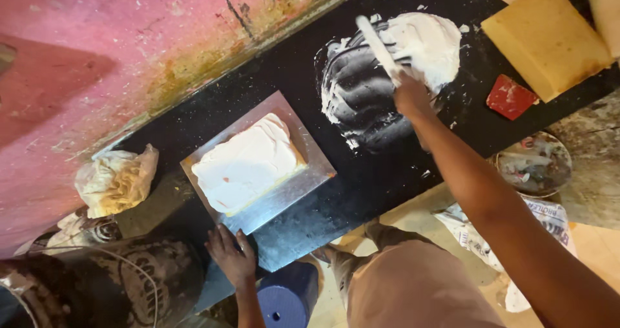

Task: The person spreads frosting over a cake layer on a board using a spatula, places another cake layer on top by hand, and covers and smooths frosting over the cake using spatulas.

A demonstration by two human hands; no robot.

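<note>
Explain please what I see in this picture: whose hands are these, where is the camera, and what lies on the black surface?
The one picture comes from a camera on a person's head, looking down. The right hand holds a flat white-smeared tool in a heap of white paste on the black counter. The left hand rests flat at the counter's near edge, beside a metal tray carrying a paste-covered slab. Nearby lie a yellow sponge block, a red scraper and a crumpled rag.
</note>
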